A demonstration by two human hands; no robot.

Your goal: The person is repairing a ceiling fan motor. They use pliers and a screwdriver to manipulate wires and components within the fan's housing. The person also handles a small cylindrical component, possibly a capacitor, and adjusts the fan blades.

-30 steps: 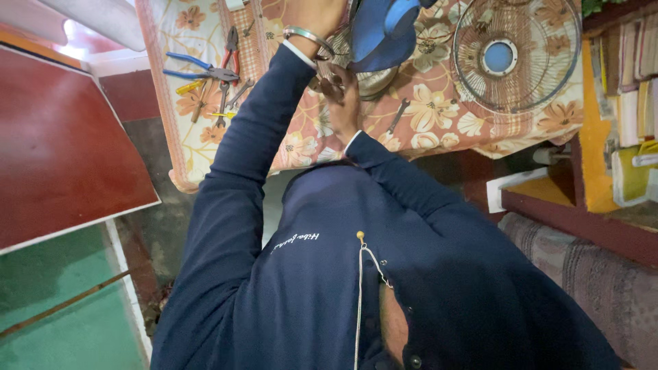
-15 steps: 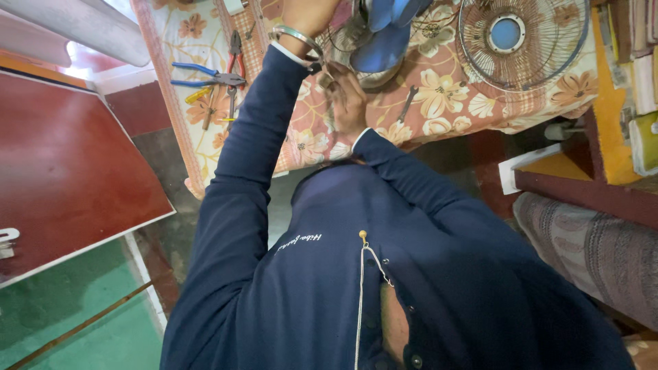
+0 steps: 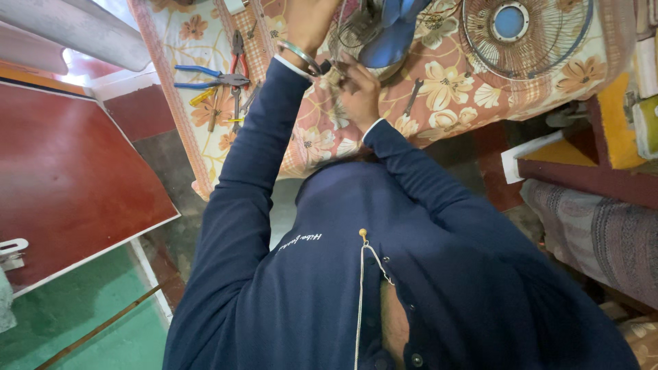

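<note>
A person in a dark blue long-sleeved shirt worked with both hands at a fan laid on a table covered with a floral cloth [image 3: 445, 89]. The fingers of the right hand [image 3: 356, 85] were curled together at the wire work of the fan's rear guard [image 3: 353, 34], though whether they pinched a small part there could not be told from this angle. Just above those fingers lay the blue fan blade [image 3: 391, 38], resting over the wire guard. The left hand [image 3: 308, 20], wearing a metal bangle [image 3: 299, 55] at the wrist, reached to the guard's far side, its fingers cut off by the upper edge of the view, so their grip could not be told. Just beside the right hand's fingers, on their outer side, a small spanner [image 3: 413, 96] lay on the cloth. Farther out on that side rested a detached round front grille with a blue centre cap [image 3: 526, 31]. Well apart from the left hand's fingers, on its outer side, hand tools were spread on the cloth: blue-handled pliers [image 3: 205, 77], red-handled pliers [image 3: 238, 58] and a yellow-handled screwdriver [image 3: 205, 96]. Beyond the table's edge on that side stood a dark red board [image 3: 68, 178] above a green floor [image 3: 75, 329]; on the opposite side lay a striped grey cushion [image 3: 596, 233].
</note>
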